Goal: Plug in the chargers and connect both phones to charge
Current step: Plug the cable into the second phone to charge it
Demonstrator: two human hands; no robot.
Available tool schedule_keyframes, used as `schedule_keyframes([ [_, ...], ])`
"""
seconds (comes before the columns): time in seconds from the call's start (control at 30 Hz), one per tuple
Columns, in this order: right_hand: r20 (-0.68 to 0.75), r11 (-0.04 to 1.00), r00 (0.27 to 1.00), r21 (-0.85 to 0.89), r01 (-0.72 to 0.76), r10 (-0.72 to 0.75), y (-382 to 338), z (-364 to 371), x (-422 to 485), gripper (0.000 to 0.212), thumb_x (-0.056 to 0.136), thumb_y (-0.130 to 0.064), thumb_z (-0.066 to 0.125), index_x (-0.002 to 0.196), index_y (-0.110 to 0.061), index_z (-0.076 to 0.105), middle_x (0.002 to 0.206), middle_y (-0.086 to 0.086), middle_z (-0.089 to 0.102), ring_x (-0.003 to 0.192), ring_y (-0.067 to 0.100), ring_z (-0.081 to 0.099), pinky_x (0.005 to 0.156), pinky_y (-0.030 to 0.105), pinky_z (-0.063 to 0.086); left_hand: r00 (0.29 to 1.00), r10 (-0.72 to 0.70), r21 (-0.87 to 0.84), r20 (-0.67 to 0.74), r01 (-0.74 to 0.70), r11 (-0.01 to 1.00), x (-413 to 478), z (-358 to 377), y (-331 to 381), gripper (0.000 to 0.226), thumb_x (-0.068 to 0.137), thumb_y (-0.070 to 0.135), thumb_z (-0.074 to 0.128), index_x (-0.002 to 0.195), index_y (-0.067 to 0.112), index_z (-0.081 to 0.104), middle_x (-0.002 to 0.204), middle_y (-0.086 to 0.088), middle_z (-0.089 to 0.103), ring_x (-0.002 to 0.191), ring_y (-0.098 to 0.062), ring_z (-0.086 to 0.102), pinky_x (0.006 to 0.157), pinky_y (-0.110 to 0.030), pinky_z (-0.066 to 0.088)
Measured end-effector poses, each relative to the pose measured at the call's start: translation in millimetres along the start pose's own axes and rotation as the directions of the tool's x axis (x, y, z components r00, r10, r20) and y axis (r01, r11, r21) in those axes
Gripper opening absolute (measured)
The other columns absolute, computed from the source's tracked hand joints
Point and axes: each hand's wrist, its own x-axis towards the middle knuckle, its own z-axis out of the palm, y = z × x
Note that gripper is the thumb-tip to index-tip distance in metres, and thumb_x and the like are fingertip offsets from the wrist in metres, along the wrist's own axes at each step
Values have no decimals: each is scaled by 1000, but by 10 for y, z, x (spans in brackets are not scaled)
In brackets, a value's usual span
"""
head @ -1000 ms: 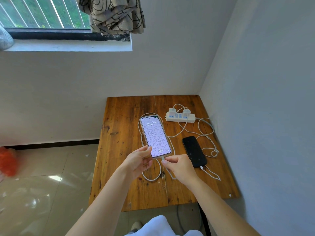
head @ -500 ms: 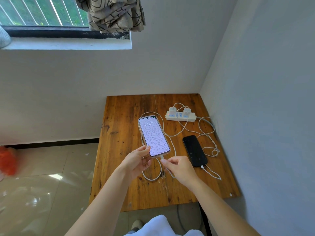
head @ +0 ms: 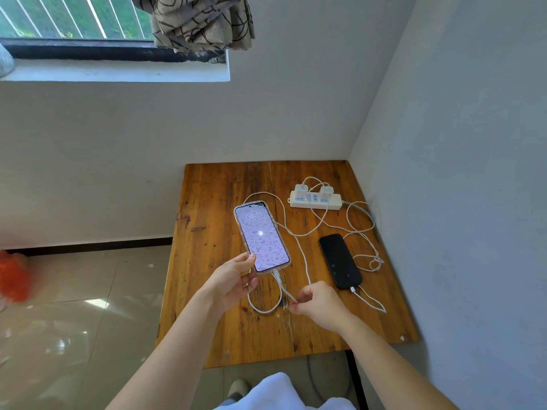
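My left hand (head: pixel 233 281) grips the bottom left corner of a lit phone (head: pixel 262 236) in a clear case, held just above the wooden table (head: pixel 213 220). A white cable (head: pixel 279 284) is plugged into the phone's bottom edge. My right hand (head: pixel 318 303) pinches that cable a short way below the plug. A black phone (head: pixel 339 260) lies flat to the right, screen dark, with another white cable (head: pixel 368 301) in its bottom port. Two white chargers (head: pixel 313 191) sit in a white power strip (head: pixel 315 201) at the back of the table.
Loose white cable loops (head: pixel 365 229) lie between the strip and the black phone, near the right wall (head: pixel 458 173). The table stands in a room corner. A tiled floor (head: pixel 74 306) with an orange object (head: pixel 11 279) lies to the left; a window and curtain (head: pixel 204 22) are above.
My right hand slid from the plug at the phone's bottom edge down along the cable, toward me. The lit phone now shows a bright dot at mid-screen. My left hand kept its hold.
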Motion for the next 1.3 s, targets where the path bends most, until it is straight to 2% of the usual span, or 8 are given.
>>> schedule_keyframes([
  [0.17, -15, 997, 998, -53, -61, 61, 95, 0, 40, 9, 81, -20, 71, 89, -24, 69, 90, -7, 66, 86, 6, 60, 67, 17, 44, 1000, -7, 7, 13, 7, 1000, 24, -52, 3, 27, 93, 17, 57, 120, 11, 61, 102, -9, 71, 82, -16, 60, 65, -24, 47],
  [0.33, -13, 994, 997, -78, -73, 73, 108, 12, 83, 13, 81, -19, 71, 93, -22, 70, 93, -6, 66, 89, 9, 60, 71, 19, 45, 1000, -16, -8, 2, 16, 1000, 56, -95, -15, 30, 92, 17, 58, 121, 12, 60, 105, -10, 70, 83, -16, 61, 66, -25, 48],
  [0.7, -34, 987, 994, -117, -106, 103, 142, 68, 168, 20, 84, -6, 65, 94, -22, 70, 103, -2, 67, 95, 11, 59, 78, 22, 48, 998, -53, -9, -16, 53, 999, 144, -196, 0, 30, 93, 17, 58, 123, 12, 58, 105, -10, 69, 82, -16, 61, 65, -25, 48],
  [0.83, -14, 977, 995, -192, -96, 95, 154, 79, 216, 22, 84, -3, 64, 93, -22, 70, 104, -1, 66, 96, 11, 58, 80, 23, 48, 997, -68, 8, -21, 68, 998, 208, -250, -10, 30, 94, 15, 56, 123, 11, 58, 106, -10, 69, 82, -16, 62, 66, -25, 47],
  [1.03, 44, 933, 997, -357, -47, 67, 165, 57, 315, 19, 86, -8, 63, 97, -21, 71, 98, -1, 67, 89, 9, 61, 79, 23, 52, 992, -107, 57, -66, 111, 992, 353, -325, -31, 37, 93, 13, 57, 130, 10, 53, 112, -12, 63, 87, -19, 54, 67, -26, 48],
  [1.2, 44, 911, 998, -412, -30, 53, 180, 98, 384, 15, 86, -18, 66, 100, -19, 71, 97, -1, 69, 84, 9, 63, 77, 22, 54, 987, -142, 151, -78, 153, 977, 503, -419, -87, 29, 95, 16, 54, 124, 11, 57, 103, -9, 59, 84, -18, 49, 69, -26, 48],
  [1.3, 20, 891, 998, -452, -38, 53, 194, 113, 423, 17, 86, -20, 66, 102, -18, 71, 101, 1, 69, 85, 11, 64, 77, 22, 53, 982, -168, 215, -91, 184, 959, 607, -469, -149, 19, 97, 17, 52, 111, 10, 62, 100, -10, 55, 83, -19, 45, 69, -26, 47],
])
